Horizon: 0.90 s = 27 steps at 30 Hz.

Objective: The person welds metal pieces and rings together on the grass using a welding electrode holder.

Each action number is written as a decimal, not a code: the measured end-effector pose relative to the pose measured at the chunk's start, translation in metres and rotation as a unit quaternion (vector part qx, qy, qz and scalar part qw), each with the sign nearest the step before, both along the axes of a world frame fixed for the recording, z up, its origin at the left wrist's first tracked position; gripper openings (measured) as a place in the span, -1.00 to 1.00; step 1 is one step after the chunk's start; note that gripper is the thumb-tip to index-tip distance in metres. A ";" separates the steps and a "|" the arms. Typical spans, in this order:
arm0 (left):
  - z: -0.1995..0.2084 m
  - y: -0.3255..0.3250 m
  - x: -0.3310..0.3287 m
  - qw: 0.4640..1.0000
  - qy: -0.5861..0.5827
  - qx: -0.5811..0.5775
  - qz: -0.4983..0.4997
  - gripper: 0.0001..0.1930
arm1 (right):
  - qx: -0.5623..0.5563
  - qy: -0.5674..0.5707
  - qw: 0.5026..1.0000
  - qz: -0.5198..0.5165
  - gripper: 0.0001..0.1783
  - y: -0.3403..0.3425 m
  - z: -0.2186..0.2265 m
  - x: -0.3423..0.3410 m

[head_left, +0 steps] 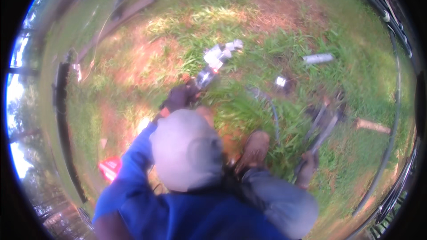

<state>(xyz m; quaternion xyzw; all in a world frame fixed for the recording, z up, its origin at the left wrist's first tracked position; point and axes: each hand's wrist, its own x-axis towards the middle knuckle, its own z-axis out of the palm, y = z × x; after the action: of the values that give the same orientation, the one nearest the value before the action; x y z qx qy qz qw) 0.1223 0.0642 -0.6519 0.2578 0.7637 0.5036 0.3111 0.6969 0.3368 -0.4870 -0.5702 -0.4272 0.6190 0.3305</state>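
The whole view is smeared by motion. My left arm in a blue sleeve (133, 153) reaches up from the lower left. At its end, my left hand (165, 111) is closed at the near end of a dark, tool-like object (181, 98), too blurred to name. Its far end reaches a shiny grey piece (205, 78), near several pale pieces (219, 54) on the grass. A rounded, pale grey shape (184, 151) hides much of the middle. Beyond it, a skin-toned patch (206, 114) may be my right hand, fingers hidden. A jeans leg (280, 202) and brown boot (254, 150) are at right.
A red object (110, 168) lies at left, near a dark rail (62, 124). On the grass at right are a white tube (318, 58), a small bright box (281, 81), a long metal tool (324, 131) and a wood piece (372, 126). Dark pipes (382, 6) curve along the right rim.
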 end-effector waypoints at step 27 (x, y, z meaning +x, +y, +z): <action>-0.005 0.086 -0.128 0.908 -0.282 0.051 0.306 -0.68 | 0.013 -0.334 0.942 -0.026 -0.34 0.062 -0.083 0.151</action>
<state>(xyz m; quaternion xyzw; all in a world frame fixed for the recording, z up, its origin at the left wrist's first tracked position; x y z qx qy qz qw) -0.0055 0.1504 -0.6567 -0.1260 0.6591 0.6638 0.3303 0.8475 0.3991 -0.5700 -0.7511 -0.5059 0.3783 0.1919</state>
